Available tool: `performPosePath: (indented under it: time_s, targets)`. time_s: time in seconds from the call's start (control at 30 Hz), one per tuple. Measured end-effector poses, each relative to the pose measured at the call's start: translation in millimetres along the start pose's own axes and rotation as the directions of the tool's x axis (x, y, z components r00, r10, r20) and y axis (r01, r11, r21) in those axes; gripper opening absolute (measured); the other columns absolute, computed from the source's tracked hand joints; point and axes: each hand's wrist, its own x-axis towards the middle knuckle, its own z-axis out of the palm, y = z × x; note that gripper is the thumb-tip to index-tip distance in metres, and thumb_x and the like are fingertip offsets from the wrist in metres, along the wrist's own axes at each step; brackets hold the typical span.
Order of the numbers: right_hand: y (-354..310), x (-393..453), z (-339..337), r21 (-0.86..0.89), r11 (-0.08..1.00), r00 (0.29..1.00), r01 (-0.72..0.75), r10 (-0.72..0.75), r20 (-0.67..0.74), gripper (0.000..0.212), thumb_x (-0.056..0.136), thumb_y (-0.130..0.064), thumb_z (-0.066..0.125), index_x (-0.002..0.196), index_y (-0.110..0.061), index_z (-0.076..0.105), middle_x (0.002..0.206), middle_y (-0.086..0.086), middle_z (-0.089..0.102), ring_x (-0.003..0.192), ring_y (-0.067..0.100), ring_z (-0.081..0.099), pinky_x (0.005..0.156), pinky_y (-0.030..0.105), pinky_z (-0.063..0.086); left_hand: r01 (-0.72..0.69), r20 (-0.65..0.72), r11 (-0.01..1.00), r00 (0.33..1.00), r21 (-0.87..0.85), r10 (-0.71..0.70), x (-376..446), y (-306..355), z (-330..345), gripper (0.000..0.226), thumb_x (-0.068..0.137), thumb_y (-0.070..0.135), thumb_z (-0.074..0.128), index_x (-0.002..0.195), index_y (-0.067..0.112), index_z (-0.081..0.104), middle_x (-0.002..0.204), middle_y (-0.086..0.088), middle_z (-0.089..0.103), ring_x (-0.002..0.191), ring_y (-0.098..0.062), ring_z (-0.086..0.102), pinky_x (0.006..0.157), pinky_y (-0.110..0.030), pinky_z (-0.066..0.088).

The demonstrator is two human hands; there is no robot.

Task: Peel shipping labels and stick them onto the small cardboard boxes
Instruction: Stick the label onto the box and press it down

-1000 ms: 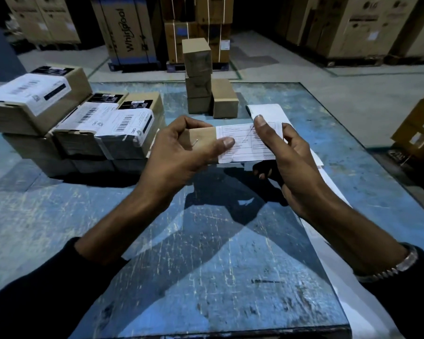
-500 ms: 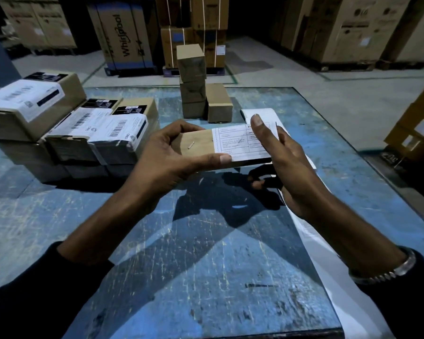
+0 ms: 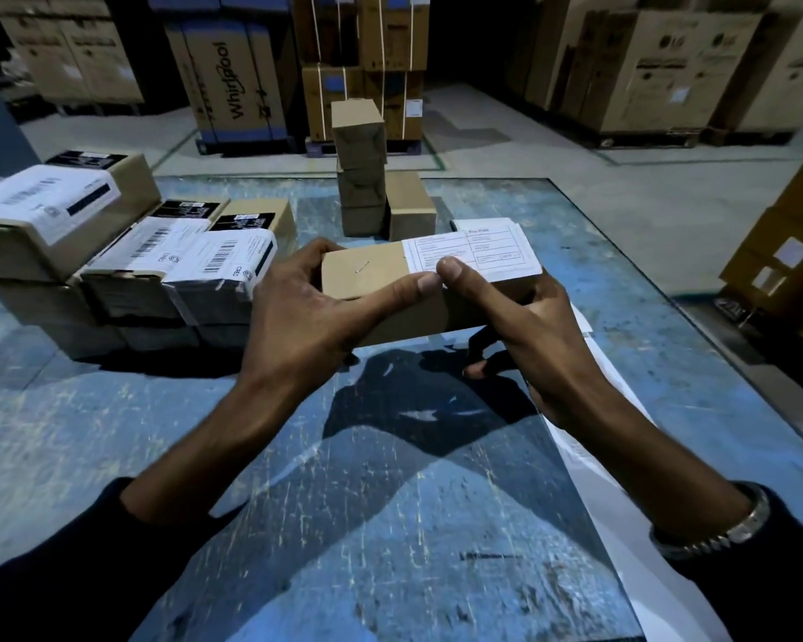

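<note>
From the head camera: I am holding a small cardboard box (image 3: 381, 275) in the air above the scuffed blue table (image 3: 112, 433), with a white shipping label (image 3: 474, 250) lying across the right part of its top face. My left hand (image 3: 316, 317) is gripping the box's left end, fingers curling over the far edge and the thumb stretching along the near top edge. My right hand (image 3: 529, 331) is cupping the right end from below, its thumb pressing down on the label's near left corner (the two thumb tips are almost touching there). A small metal staple (image 3: 361, 268) is showing on the bare cardboard left of the label.

On the table to my left, labelled boxes (image 3: 172, 261) are sitting in a stacked cluster, white barcode labels facing up. Toward the far edge, a stack of plain small boxes (image 3: 360, 169) is standing with another plain box (image 3: 411, 208) just beside it on the right. A white strip of label backing (image 3: 589, 326) is running along the table under my right forearm. A metal bracelet (image 3: 715, 535) is circling my right wrist, and large appliance cartons (image 3: 233, 76) are lining the warehouse floor beyond.
</note>
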Motion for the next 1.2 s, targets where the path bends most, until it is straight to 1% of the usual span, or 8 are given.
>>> performPosePath:
  time_s: [0.23,0.37,0.57,0.7,0.87,0.97,1.1,1.2]
  targets:
    - [0,1,-7,-0.062,0.995,0.997,0.072,-0.072,-0.002,0.048,0.09,-0.065,0.066,0.119,-0.027,0.07,0.096,-0.003,0.078,0.062,0.034,0.076,0.05,0.04,0.06,0.046,-0.009,0.994,0.999,-0.104,-0.047,10,-2,-7,0.066,0.057,0.066,0.089,0.101,0.02,0.074,0.089,0.01,0.079,0.08,-0.004,0.074,0.068,-0.025,0.059]
    - [0,-2,-4,0.009,0.999,0.999,0.037,-0.037,-0.004,0.062,0.098,-0.074,0.046,0.124,-0.023,0.069,0.1,0.006,0.074,0.065,0.039,0.076,0.05,0.043,0.059,0.013,-0.008,0.997,1.0,-0.073,-0.014,10,-4,-9,0.069,0.06,0.069,0.091,0.104,0.019,0.073,0.095,0.004,0.078,0.086,-0.007,0.075,0.072,-0.029,0.061]
    - [6,-3,2,-0.144,0.986,0.994,0.08,-0.089,-0.058,0.055,0.079,-0.074,0.073,0.119,-0.036,0.068,0.096,-0.018,0.076,0.072,0.021,0.077,0.05,0.039,0.061,-0.087,-0.025,0.995,0.996,0.05,0.089,3,-2,-2,0.065,0.064,0.066,0.088,0.1,0.016,0.067,0.093,0.005,0.074,0.083,-0.003,0.071,0.07,-0.031,0.062]
    - [9,0,0,-0.24,0.964,0.988,0.112,-0.135,-0.079,0.045,0.099,-0.075,0.045,0.111,-0.037,0.066,0.089,-0.011,0.076,0.074,0.021,0.077,0.059,0.04,0.063,-0.068,-0.031,0.998,0.997,0.019,0.069,4,-3,-3,0.065,0.069,0.066,0.09,0.102,0.015,0.067,0.095,0.004,0.075,0.088,-0.009,0.072,0.077,-0.046,0.062]
    - [12,-1,-1,-0.103,0.995,0.994,0.005,-0.016,-0.112,0.08,0.098,-0.083,0.014,0.11,-0.026,0.069,0.081,0.015,0.076,0.072,0.034,0.076,0.06,0.051,0.065,-0.112,-0.023,0.994,0.993,0.0,0.112,5,-4,-5,0.065,0.072,0.065,0.09,0.1,0.012,0.066,0.09,0.006,0.074,0.084,-0.008,0.07,0.071,-0.039,0.059]
    - [7,-2,2,-0.094,0.995,0.996,0.03,-0.039,-0.085,0.082,0.086,-0.095,0.027,0.112,-0.03,0.069,0.082,0.009,0.076,0.068,0.032,0.077,0.057,0.052,0.065,-0.131,-0.023,0.991,0.991,0.012,0.131,4,-5,-4,0.06,0.073,0.062,0.089,0.1,0.015,0.065,0.089,0.01,0.073,0.085,-0.006,0.069,0.07,-0.033,0.057]
    - [11,0,0,-0.264,0.957,0.987,0.116,-0.14,-0.074,0.066,0.081,-0.089,0.059,0.119,-0.037,0.067,0.093,-0.025,0.076,0.079,0.006,0.076,0.061,0.026,0.06,-0.153,0.002,0.987,0.988,0.044,0.153,6,-8,-4,0.062,0.071,0.067,0.089,0.103,0.02,0.063,0.101,0.004,0.072,0.095,-0.013,0.072,0.074,-0.048,0.063]
    - [11,-1,0,-0.251,0.96,0.987,0.124,-0.146,-0.072,0.053,0.092,-0.08,0.045,0.111,-0.036,0.067,0.086,-0.006,0.077,0.068,0.015,0.076,0.061,0.038,0.064,-0.147,0.003,0.989,0.989,0.027,0.147,6,-5,-6,0.062,0.072,0.062,0.09,0.104,0.016,0.064,0.1,0.004,0.072,0.092,-0.006,0.071,0.077,-0.043,0.062]
